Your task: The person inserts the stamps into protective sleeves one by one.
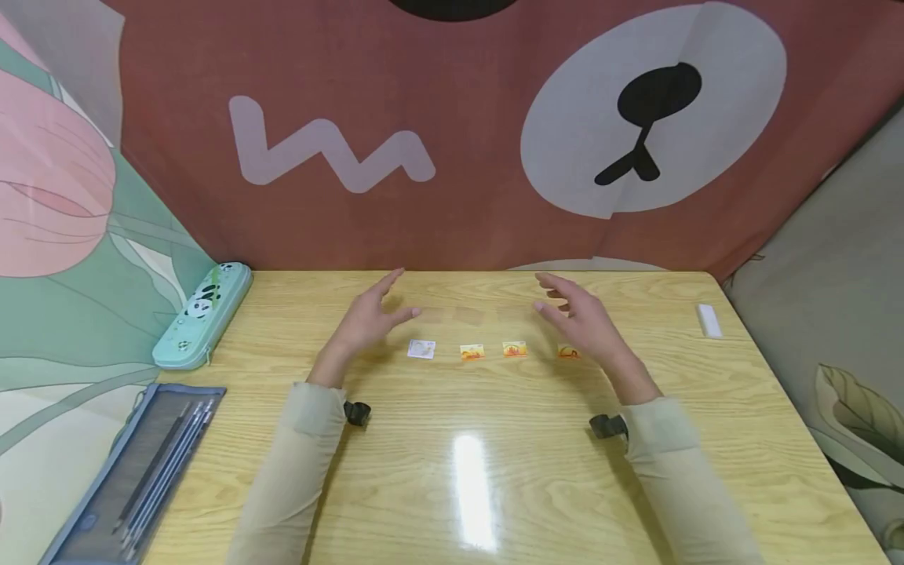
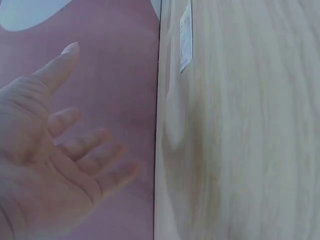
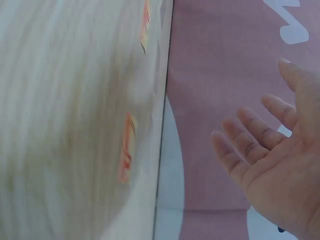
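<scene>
Both hands hover above the wooden table, palms facing each other, fingers loosely extended, and neither holds anything. My left hand is nearest the pale white-lilac card at the left of a row of small cards. Two orange-and-yellow cards, one left of centre and one right of centre, lie between the hands. My right hand is above the last orange card, partly covering it in the head view. In the left wrist view the pale card lies flat; the right wrist view shows an orange card.
On the left stands a mint panda pencil case, with a blue mesh pouch of pencils below it. A white eraser-like block lies at the far right. A reddish printed cloth rises behind the table's back edge.
</scene>
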`<action>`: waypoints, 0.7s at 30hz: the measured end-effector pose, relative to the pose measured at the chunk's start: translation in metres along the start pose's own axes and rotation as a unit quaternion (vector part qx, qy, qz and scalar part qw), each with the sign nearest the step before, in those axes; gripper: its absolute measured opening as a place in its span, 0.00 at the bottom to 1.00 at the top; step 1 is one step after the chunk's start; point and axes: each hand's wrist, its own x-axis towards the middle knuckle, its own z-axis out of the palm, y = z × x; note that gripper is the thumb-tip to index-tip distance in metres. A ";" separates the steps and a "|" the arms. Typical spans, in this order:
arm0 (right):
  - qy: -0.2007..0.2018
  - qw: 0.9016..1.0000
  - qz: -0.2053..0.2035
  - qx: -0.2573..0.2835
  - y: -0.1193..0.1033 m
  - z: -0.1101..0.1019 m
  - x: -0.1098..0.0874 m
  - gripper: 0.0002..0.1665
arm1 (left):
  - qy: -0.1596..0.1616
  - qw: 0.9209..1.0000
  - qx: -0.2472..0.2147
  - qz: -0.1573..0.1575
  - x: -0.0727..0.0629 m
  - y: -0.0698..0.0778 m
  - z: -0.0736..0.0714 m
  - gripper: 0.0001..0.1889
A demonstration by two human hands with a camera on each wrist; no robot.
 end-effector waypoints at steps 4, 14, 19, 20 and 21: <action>-0.010 0.999 0.004 0.034 -0.003 0.009 0.001 0.32 | 0.001 1.000 -0.011 0.008 0.003 -0.004 -0.001 0.38; 0.000 1.000 0.012 0.027 -0.017 0.032 0.008 0.25 | -0.009 1.000 -0.005 0.009 0.009 -0.013 0.000 0.35; 0.017 0.999 0.021 0.027 -0.023 0.043 0.011 0.21 | -0.020 1.000 -0.005 0.009 0.014 -0.013 0.004 0.34; 0.017 0.999 0.023 0.029 -0.024 0.045 0.011 0.21 | -0.021 1.000 -0.002 0.009 0.015 -0.012 0.004 0.34; 0.018 0.999 0.022 0.028 -0.024 0.048 0.012 0.21 | -0.023 1.000 0.001 0.009 0.016 -0.012 0.005 0.34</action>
